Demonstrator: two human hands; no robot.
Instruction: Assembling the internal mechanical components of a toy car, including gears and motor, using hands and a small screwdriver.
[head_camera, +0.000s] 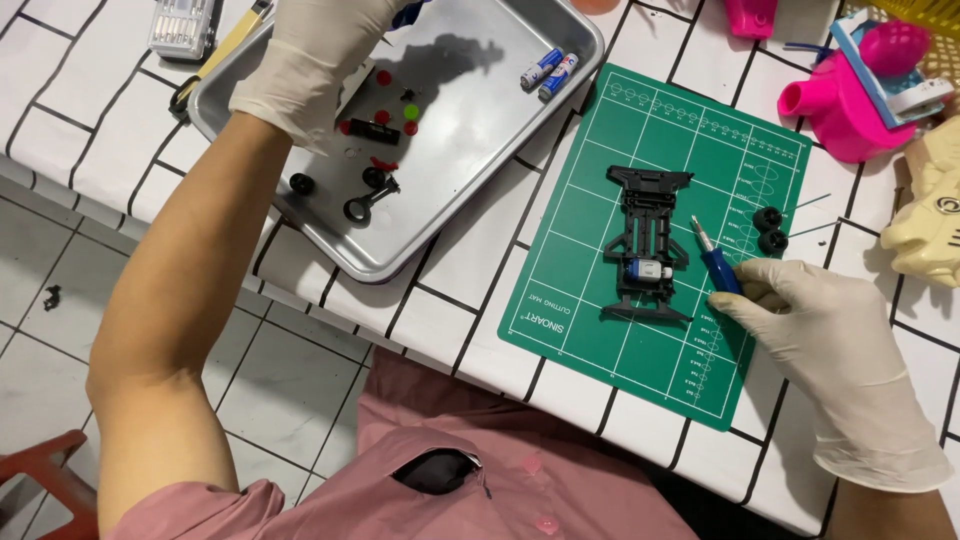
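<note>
Gloved, the right hand (815, 325) grips a blue screwdriver (714, 260) beside the black chassis (645, 245); the left hand (305, 60) reaches into the metal tray (480, 150), its fingers hidden.

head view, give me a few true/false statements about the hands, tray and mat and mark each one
1. The right hand holds a blue screwdriver. True.
2. The black chassis lies in the metal tray. False: it lies on the green mat.
3. Two batteries lie in the tray. True.
4. The left hand rests on the mat. False: it is over the tray, above the small red and black parts.
5. Two black wheels sit at the mat's right edge. True.
6. Both hands are bare. False: both wear pale gloves.
</note>
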